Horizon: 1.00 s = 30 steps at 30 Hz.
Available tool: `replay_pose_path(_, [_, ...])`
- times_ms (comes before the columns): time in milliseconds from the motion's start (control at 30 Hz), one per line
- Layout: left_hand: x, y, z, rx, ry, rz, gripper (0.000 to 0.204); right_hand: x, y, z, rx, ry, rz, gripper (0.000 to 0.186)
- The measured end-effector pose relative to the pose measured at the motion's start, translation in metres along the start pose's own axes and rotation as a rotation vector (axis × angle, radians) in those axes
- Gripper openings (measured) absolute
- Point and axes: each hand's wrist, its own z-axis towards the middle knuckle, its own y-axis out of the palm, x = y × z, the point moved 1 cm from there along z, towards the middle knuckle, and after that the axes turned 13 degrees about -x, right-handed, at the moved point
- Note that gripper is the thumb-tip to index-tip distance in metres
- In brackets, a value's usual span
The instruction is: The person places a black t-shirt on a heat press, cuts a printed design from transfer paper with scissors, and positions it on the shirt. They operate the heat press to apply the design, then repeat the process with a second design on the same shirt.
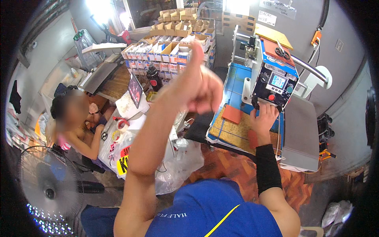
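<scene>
My left hand (pixel 202 89) is raised in mid-air in front of me, blurred, one digit pointing up and the others loosely bent. It holds nothing that I can see. My right hand (pixel 263 120) reaches up to the front of a heat press (pixel 272 79), its fingers curled on the black handle (pixel 269 102) under the control panel. Below that hand lies a worn yellowish pad (pixel 223 132) on the blue-topped table (pixel 237 77). A flat orange-red piece (pixel 231 114) rests on the pad, and a second orange-red piece (pixel 252 139) sits beside my right wrist.
Scissors (pixel 281 52) lie on top of the press. To the left, another person (pixel 79 138) sits at a table with tape rolls (pixel 122 125), a tablet (pixel 135 90) and a dark bottle (pixel 154 77). Stacked cardboard bins (pixel 169 53) stand behind. A fan (pixel 49 189) is at lower left.
</scene>
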Motion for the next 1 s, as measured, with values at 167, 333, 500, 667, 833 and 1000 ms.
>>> replay_pose_path(167, [0.042, -0.009, 0.019, 0.084, 0.206, 0.116, 0.112, -0.001, -0.006, 0.001, -0.063, 0.014, 0.04, 0.031])
replay_pose_path(333, [-0.042, 0.07, 0.109, 0.206, 0.682, 0.617, 0.027, -0.002, -0.01, 0.007, -0.099, 0.039, -0.009, 0.025])
replay_pose_path(500, [-0.116, 0.12, 0.168, 0.345, 0.796, 1.077, 0.041, 0.0, -0.013, 0.013, -0.206, 0.048, -0.021, 0.024])
replay_pose_path(667, [-0.157, 0.135, 0.186, 0.331, 0.698, 1.058, 0.048, 0.005, -0.017, 0.016, -0.278, 0.025, -0.027, 0.023])
replay_pose_path(833, [-0.175, 0.148, 0.19, 0.413, 0.655, 1.042, 0.052, 0.012, -0.019, 0.017, -0.337, 0.018, -0.028, 0.023])
replay_pose_path(1000, [-0.178, 0.154, 0.193, 0.452, 0.651, 1.046, 0.052, 0.016, -0.019, 0.019, -0.396, -0.003, -0.019, 0.023])
